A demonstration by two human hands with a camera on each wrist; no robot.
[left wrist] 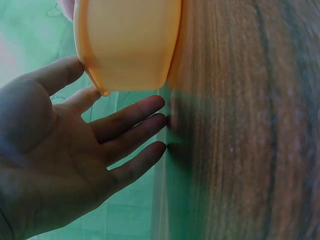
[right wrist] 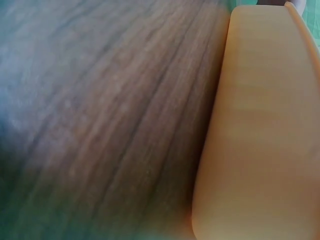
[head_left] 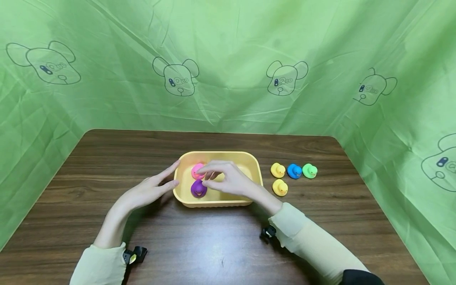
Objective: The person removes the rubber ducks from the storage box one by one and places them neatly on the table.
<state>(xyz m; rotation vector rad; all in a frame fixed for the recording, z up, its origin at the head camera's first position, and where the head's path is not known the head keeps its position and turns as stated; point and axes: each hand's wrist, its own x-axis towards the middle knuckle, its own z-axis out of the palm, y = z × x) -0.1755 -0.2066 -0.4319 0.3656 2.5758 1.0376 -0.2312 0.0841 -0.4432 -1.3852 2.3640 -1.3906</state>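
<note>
A pale yellow tray [head_left: 217, 204] stands on the table, with a pink rubber duck [head_left: 196, 171] and a purple rubber duck [head_left: 198, 189] in its left part. My left hand [head_left: 147, 192] touches the tray's left end with thumb and index fingertips; in the left wrist view the other fingers [left wrist: 127, 120] are spread below the rim. Over the tray's middle is my right hand [head_left: 228, 178], its index fingertip at the pink duck and its thumb just above the purple one. Nothing shows between thumb and index. The right wrist view shows only the tray's outer wall [right wrist: 260, 130] and tabletop.
Right of the tray stand two yellow ducks, one behind [head_left: 278, 170] and one in front [head_left: 280, 187], plus a blue duck [head_left: 294, 171] and a green duck [head_left: 310, 171]. Green cloth [head_left: 228, 107] hangs around the brown wooden table [head_left: 199, 245].
</note>
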